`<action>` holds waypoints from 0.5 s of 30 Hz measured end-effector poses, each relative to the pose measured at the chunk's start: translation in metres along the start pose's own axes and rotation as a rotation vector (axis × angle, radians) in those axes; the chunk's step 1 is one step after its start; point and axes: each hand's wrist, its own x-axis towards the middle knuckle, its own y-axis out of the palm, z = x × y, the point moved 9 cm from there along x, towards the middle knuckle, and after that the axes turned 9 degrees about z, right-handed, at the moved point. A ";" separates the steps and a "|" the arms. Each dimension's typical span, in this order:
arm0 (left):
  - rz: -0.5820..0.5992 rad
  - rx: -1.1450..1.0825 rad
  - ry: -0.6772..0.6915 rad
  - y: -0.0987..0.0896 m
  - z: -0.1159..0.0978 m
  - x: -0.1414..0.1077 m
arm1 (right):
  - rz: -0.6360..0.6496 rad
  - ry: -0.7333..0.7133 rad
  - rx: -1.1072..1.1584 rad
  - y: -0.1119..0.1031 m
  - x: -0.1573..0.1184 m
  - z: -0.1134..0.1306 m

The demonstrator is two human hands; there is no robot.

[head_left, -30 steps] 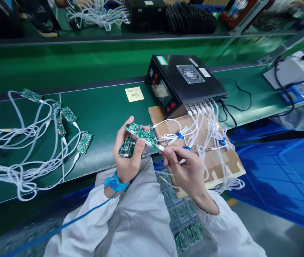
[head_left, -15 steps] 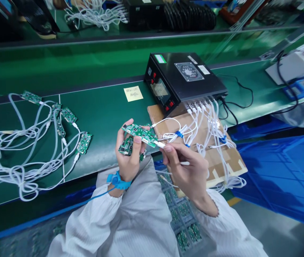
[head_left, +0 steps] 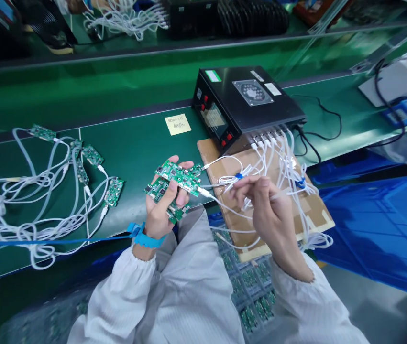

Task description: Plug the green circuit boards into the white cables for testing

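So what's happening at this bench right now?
A person in a white coat holds a small stack of green circuit boards in the left hand. A white cable is plugged into the top board, and the right hand grips white cables beside it. These run to a black box. More cabled boards lie on the green bench.

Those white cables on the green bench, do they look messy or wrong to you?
Yes, the white cables at the left lie in a loose tangle, with small circuit boards scattered askew among them. Nothing looks broken or spilled.
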 end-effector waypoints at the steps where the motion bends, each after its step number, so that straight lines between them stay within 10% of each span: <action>1: -0.005 -0.021 -0.019 -0.001 0.001 0.000 | 0.003 0.029 0.052 -0.001 0.001 -0.001; 7: 0.013 -0.128 -0.074 -0.003 0.005 0.003 | 0.041 0.021 0.282 0.000 0.006 0.009; 15: 0.191 -0.185 -0.330 0.014 0.031 -0.003 | 0.136 -0.345 -0.295 0.022 0.003 0.047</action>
